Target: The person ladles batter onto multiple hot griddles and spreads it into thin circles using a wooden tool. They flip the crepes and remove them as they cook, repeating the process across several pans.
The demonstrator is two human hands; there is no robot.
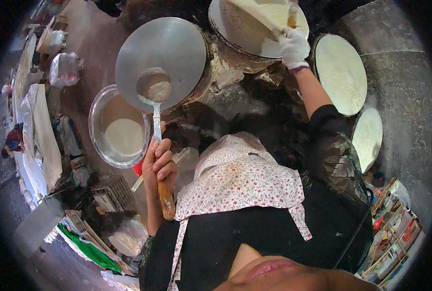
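Observation:
My bare left hand (161,158) grips the wooden handle of a metal ladle (154,85), whose bowl holds some pale batter over a round grey griddle (158,43). Below and left of that griddle stands a metal basin (119,127) of pale batter. In a white glove, my right hand (294,47) is at the upper griddle (238,25), closed around a tool with a yellowish handle (292,19); its far end is hard to make out. A pale sheet (274,11) covers part of that griddle, with a bare brownish area beside it.
Two more round griddles covered with pale layers, one larger (341,74) and one smaller (367,140), stand to the right. A wire crate (112,192) and a plastic-wrapped bundle (129,236) are at lower left. Shelving with goods (398,232) stands at lower right.

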